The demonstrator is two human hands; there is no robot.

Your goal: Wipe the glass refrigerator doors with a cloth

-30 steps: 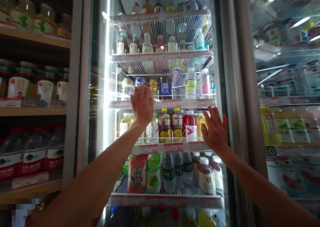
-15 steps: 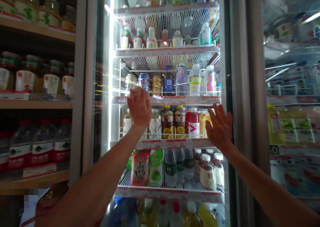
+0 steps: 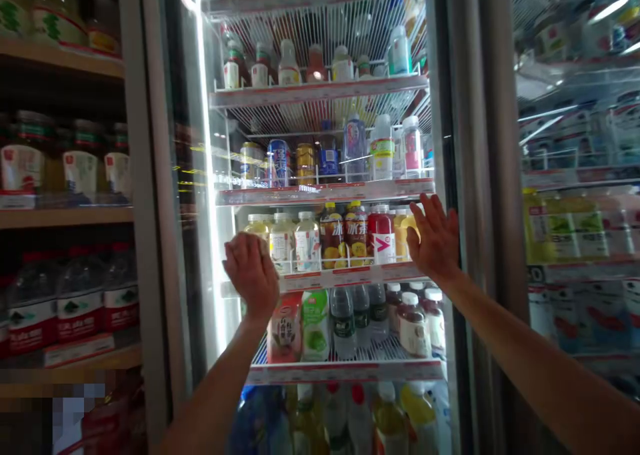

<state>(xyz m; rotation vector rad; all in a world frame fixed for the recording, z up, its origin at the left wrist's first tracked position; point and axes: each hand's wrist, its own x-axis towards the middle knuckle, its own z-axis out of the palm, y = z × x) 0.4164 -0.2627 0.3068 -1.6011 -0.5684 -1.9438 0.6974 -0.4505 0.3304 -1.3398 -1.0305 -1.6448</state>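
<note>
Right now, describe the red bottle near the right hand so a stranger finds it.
Look in the lit drinks fridge, on the shelf at hand height. The red bottle stands left of the right hand; it alone is red there, with a white V label.

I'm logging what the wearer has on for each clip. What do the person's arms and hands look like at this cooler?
Both forearms are bare to the frame's edge, with no sleeves in view. The left hand and right hand wear no gloves; no watch, ring or bracelet shows on either hand or wrist.
</note>
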